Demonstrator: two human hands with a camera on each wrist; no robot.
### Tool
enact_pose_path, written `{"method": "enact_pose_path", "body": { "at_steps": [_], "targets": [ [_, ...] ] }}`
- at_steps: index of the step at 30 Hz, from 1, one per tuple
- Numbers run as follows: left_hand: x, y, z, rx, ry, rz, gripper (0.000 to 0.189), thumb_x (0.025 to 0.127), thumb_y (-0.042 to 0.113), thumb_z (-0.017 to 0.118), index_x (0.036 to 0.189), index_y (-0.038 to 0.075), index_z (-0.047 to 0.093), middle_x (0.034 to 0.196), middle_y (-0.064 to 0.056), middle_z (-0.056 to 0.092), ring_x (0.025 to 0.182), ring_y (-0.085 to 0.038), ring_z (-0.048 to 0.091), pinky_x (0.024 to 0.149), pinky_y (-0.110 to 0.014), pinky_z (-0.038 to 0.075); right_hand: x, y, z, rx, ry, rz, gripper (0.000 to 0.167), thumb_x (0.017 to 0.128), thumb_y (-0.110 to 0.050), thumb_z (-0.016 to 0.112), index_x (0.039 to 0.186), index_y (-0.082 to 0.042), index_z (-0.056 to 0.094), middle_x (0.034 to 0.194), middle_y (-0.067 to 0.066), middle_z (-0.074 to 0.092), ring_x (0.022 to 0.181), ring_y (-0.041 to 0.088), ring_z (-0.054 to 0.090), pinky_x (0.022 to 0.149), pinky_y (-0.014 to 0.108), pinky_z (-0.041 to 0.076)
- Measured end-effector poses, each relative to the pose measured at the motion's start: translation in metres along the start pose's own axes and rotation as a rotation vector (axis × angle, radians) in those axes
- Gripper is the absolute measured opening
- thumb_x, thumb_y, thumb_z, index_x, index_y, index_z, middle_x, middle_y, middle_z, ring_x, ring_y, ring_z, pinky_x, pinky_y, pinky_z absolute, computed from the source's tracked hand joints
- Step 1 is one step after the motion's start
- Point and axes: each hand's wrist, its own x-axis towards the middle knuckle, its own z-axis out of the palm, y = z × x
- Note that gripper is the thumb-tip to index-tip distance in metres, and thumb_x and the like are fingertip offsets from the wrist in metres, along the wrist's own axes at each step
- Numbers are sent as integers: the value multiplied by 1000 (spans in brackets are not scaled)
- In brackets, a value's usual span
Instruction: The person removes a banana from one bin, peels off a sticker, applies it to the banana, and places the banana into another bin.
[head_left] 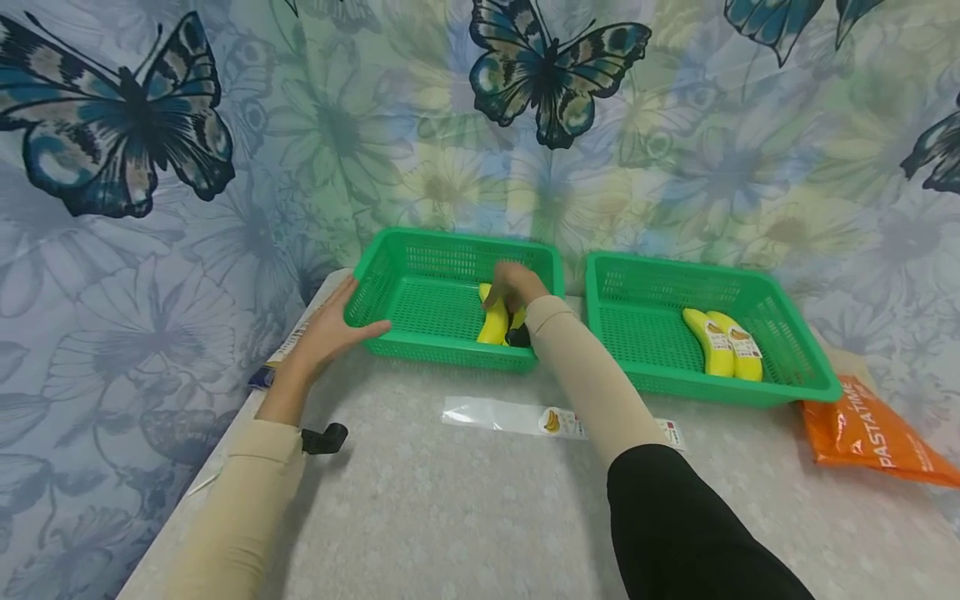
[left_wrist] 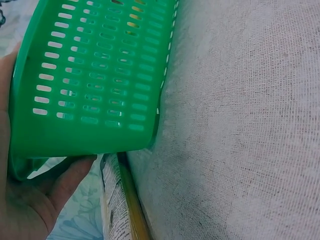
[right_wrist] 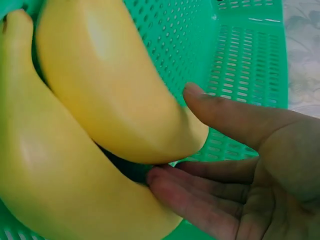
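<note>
Orange bag point(head_left: 873, 435) "PASTATIME" | left grip point(head_left: 327, 327) spread, touching green basket point(head_left: 435, 348) | right grip point(head_left: 515, 283) parted, only touching banana point(right_wrist: 115, 90)

The head view looks forward and down; both wrist views share its left green basket point(head_left: 427, 310) up close, left facing the outside, right the bananas point(right_wrist: 115, 85) inside.

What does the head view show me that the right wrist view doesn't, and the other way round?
Head only: the left hand at the left basket's end, the right basket with two labelled bananas, the clear strip and the orange bag.

Right wrist only: fingertips at the gap between the left basket's bananas.

Both: the right hand, those two bananas and the left basket.
</note>
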Motion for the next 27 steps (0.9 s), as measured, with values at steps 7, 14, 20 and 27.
{"method": "enact_pose_path", "body": {
  "at_steps": [7,14,20,27],
  "targets": [
    [-1,1,3,-1,12,22,111,80,68,65,157,28,-4,165,9,-9,152,-40,3,110,-75,15,11,5,9,160,-78,4,53,86,-21,76,128,1,51,121,19,59,101,29,67,79,33,60],
    [-3,1,1,17,11,18,109,81,67,63,158,25,-3,165,5,-10,151,-42,2,109,-76,15,14,1,7,108,-95,-30,57,84,-25,77,129,-2,48,115,16,61,93,26,69,76,31,60],
    [-2,0,0,23,12,17,109,82,68,62,157,25,-3,166,3,-9,151,-42,2,109,-76,14,18,-1,9,94,-15,-46,41,82,-23,78,112,-1,59,106,15,64,87,25,70,72,32,61],
    [-1,0,0,24,31,9,108,81,67,63,157,27,-3,165,6,-8,151,-41,4,111,-75,15,15,-4,7,42,124,-63,36,82,-25,78,104,0,65,98,16,67,81,26,70,74,34,61]
  ]
}}
